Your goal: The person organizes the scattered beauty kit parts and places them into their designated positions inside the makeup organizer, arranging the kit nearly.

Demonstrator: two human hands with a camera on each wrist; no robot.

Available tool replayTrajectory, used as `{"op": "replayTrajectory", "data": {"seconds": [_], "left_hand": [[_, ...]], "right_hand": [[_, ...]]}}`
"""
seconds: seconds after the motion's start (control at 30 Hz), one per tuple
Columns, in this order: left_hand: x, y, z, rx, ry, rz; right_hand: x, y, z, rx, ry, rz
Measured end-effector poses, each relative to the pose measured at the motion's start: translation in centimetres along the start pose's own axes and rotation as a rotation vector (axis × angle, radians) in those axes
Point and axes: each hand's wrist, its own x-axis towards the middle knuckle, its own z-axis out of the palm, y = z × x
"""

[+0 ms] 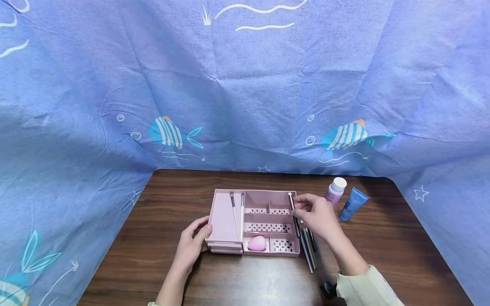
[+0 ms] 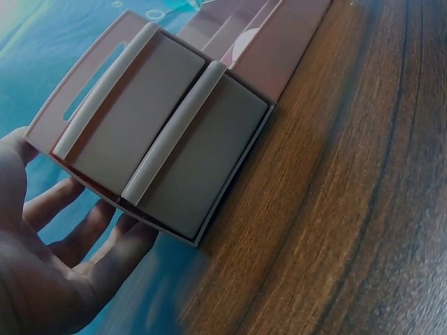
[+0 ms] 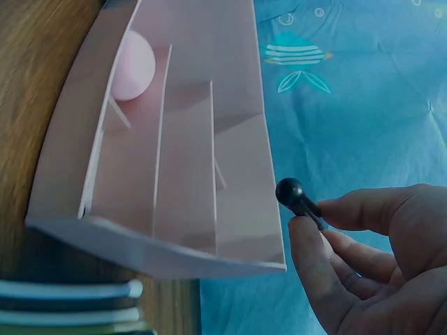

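Head view: two forearms reach in from below toward a pink box [image 1: 220, 219] at the middle of a brown wooden table [image 1: 153, 221]. The left forearm slopes up to the right; the left hand [image 1: 193, 238] grips the box's left side, thumb at the top edge and fingers bent along the outside. The right forearm, in a pale sleeve [image 1: 367, 284], slants up to the left. The right hand [image 1: 319, 214], bent at the knuckles, pinches a dark brush [image 1: 292, 203] between thumb and fingertips along the box's right edge. Two thin brushes [image 1: 234, 206] lie side by side on the box's left part; a pink sponge [image 1: 257, 243] sits in a near compartment. Several slim pencils [image 1: 307, 250] lie just right of the box, with a white-capped bottle [image 1: 334, 193] and a blue tube [image 1: 353, 205] farther right.

Left wrist view: the palm faces the box, thumb at its upper corner, fingers slightly spread and curved against the side in a fairly wide grip. Two drawers [image 2: 140, 105] with bar handles sit one above the other.

Right wrist view: thumb and forefinger nearly meet around the brush, the other fingers curled behind. Its rounded dark end lies just beside the box's rim; whether they touch cannot be told.
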Motion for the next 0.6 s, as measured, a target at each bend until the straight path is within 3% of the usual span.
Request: {"op": "replayTrajectory", "data": {"seconds": [0.17,0.37,0.6], "left_hand": [[0.0,0.0,0.0,0.006,0.002,-0.003],[0.0,-0.1,0.1,0.001,0.005,0.007],[0.0,0.0,0.2,0.007,0.011,0.005]], "right_hand": [[0.9,-0.5,0.9,-0.013,-0.005,-0.008],[1.8,-1.4,2.2,0.074,-0.032,0.006],[2.7,-2.9,3.8,0.010,-0.047,-0.020]]}}
